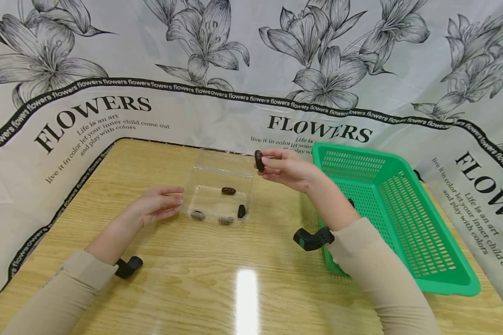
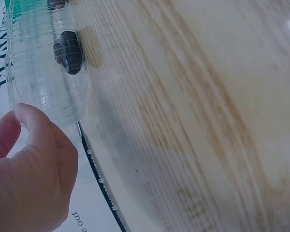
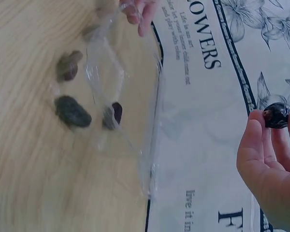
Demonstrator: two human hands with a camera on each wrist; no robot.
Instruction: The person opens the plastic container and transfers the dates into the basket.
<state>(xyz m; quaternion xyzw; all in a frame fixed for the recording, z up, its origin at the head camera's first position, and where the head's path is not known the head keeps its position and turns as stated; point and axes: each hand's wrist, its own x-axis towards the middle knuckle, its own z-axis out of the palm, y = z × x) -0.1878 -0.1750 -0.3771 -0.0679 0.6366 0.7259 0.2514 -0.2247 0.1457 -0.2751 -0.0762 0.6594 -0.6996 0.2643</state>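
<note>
Between thumb and fingertips my right hand [image 1: 287,170] pinches a dark brown, glossy date [image 1: 259,160], held upright above the right rim of a clear plastic box [image 1: 201,179]. The same date [image 3: 276,115] shows end-on in the right wrist view. My left hand [image 1: 157,204] is at the box's left side, its fairly straight fingertips right at the wall. Inside the box several dates lie apart on the bottom, one near the middle [image 1: 228,190] and a darker one by the right wall [image 1: 241,211]. In the left wrist view a dark date [image 2: 71,53] shows through the ribbed plastic.
A large green plastic basket [image 1: 402,186] stands on the right, partly behind my right forearm, with something dark inside. The wooden table [image 1: 184,270] meets a flower-printed cloth [image 1: 218,121] at the back. A black camera mount [image 1: 312,238] juts from my right wrist.
</note>
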